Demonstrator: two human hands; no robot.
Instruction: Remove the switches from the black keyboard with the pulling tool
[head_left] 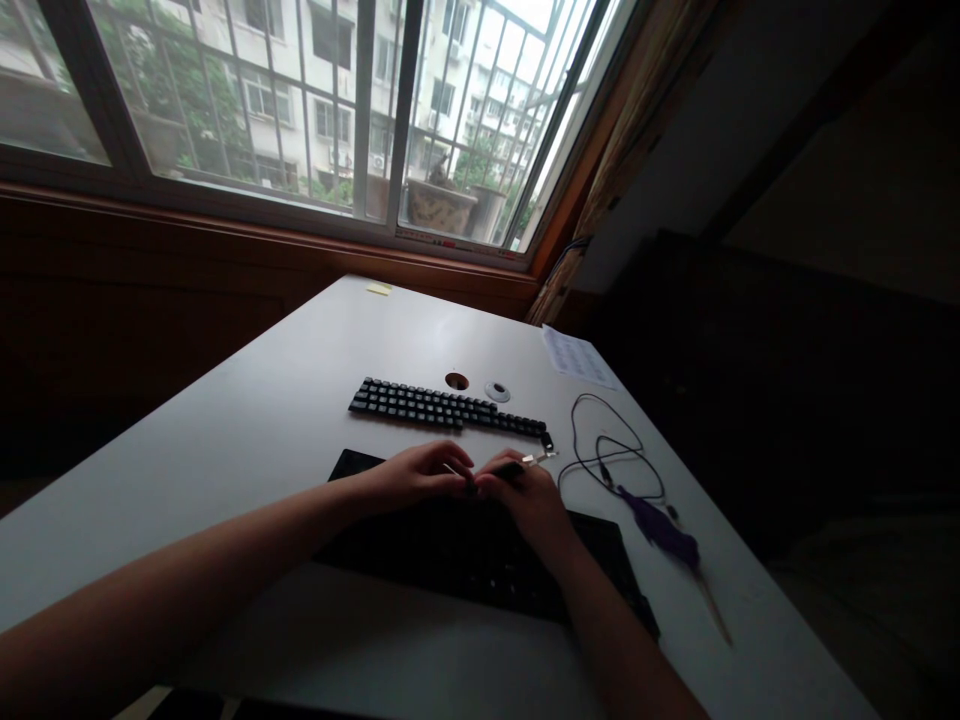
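Observation:
A black keyboard base (442, 550) lies on the white table under both hands, its surface too dark to make out in detail. Above its far edge, my left hand (420, 474) is closed in a pinch, fingertips meeting those of the other hand. A thin pale line shows by its fingers; what it pinches is too small and dark to name. My right hand (534, 500) grips a small tool with a dark handle (508, 470) and a shiny pale end pointing right. Beyond the hands, black keycaps (420, 402) stand in tight rows, with one loose keycap (547, 440) at their right end.
A dark cable (576, 420) lies looped on the right, beside a purple item with a thin stick (667, 530). Behind the keycaps are a round table hole (457, 381) and a white ring-shaped cover (497, 391). A printed sheet (576, 357) and yellow notes (379, 289) lie farther back.

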